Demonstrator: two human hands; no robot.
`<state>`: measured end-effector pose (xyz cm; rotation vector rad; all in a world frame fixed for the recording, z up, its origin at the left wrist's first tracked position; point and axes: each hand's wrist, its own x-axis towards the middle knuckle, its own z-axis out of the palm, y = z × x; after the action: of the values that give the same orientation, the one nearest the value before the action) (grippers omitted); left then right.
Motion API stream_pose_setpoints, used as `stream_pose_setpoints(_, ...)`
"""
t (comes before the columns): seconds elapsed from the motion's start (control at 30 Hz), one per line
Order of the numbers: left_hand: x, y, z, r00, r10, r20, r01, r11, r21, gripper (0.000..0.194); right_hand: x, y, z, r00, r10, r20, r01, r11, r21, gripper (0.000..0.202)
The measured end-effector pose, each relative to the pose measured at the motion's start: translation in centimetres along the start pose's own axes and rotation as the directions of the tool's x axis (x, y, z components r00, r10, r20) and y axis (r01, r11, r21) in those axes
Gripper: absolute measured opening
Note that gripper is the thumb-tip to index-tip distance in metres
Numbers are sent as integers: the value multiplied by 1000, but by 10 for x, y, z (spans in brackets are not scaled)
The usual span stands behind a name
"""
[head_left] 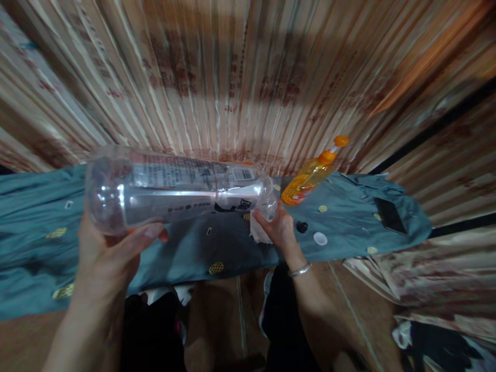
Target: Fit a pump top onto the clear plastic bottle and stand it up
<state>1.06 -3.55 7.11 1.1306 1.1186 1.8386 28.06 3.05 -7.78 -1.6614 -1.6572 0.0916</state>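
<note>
A large clear plastic bottle (174, 188) with a printed label lies sideways in the air between my hands. My left hand (120, 248) grips its base, thumb along the underside and the other fingers mostly hidden behind it. At the narrower neck end, my right hand (281, 227) is closed around the bottle, with a white cloth or tissue (259, 230) hanging beside its fingers. Just beyond my right hand, an orange pump bottle (308, 178) of orange liquid stands on the cloth-covered table.
Right of my right hand lie a small black cap (301, 226) and a white round lid (320, 238). A dark phone (390, 215) rests near the right end of the teal tablecloth (344, 206). A patterned curtain (217, 77) hangs behind the table.
</note>
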Motion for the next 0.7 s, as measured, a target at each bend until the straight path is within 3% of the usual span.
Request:
stream_pose_setpoints(0.3, 1, -4, -7, 998, 19, 55, -20, 1000, 19, 56, 1, -1, -1, 1000, -5, 13, 5, 1000, 0, 61)
stream_pose_setpoints(0.5, 8, -10, -13, 999, 28, 43, -28, 1000, -9, 80, 0, -1, 0, 1000, 12, 18, -12, 1000, -13, 62)
stream_pose_setpoints(0.7, 11, -13, -15, 999, 23, 22, -23, 1000, 3, 82, 0, -1, 1, 1000, 3, -8, -3, 1000, 16, 66)
